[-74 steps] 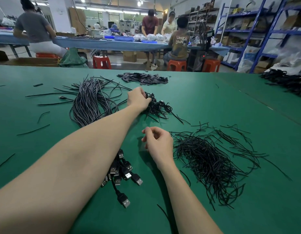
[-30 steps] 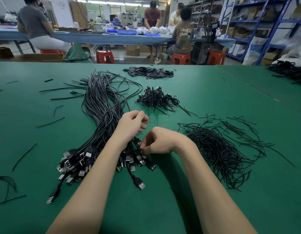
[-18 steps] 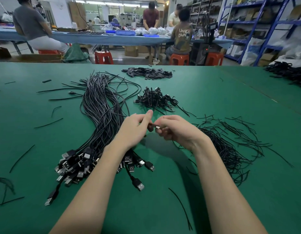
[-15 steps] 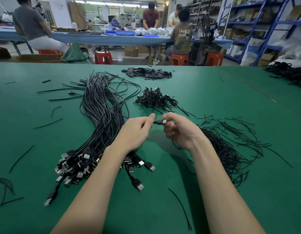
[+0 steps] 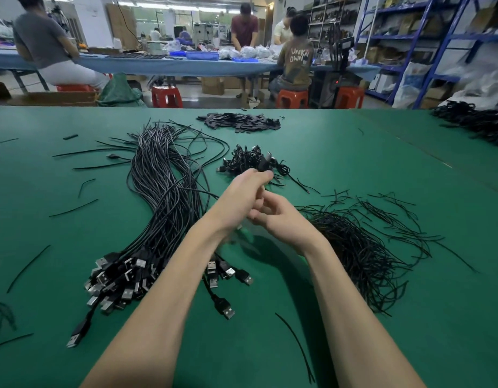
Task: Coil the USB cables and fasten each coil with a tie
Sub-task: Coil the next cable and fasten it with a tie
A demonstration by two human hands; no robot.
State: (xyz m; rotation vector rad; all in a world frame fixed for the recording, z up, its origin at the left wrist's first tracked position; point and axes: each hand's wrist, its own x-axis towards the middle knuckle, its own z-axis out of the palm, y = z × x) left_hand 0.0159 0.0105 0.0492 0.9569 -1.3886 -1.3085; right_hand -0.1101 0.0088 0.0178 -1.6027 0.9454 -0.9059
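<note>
My left hand point(image 5: 242, 197) is raised over the middle of the green table point(image 5: 340, 163) and pinches the plug end of one black USB cable point(image 5: 266, 163), plug pointing up. My right hand point(image 5: 281, 217) is just below and right of it, fingers curled against the same cable; the cord between the hands is blurred. A long bundle of loose USB cables point(image 5: 164, 191) lies to the left, its plugs point(image 5: 122, 278) fanned out near my left forearm. A heap of thin black ties point(image 5: 359, 242) lies right of my right wrist. A small pile of coiled cables point(image 5: 248, 159) sits behind my hands.
A pile of short flat black pieces point(image 5: 239, 123) lies near the far edge, and another dark cable heap point(image 5: 480, 121) sits far right. Stray ties point(image 5: 74, 210) are scattered on the left. Several people work at a blue table point(image 5: 158, 65) beyond.
Both hands went down to the plug ends of the bundle, picked out one cable and lifted it. The plug has passed from my right fingers to my left, which has risen.
</note>
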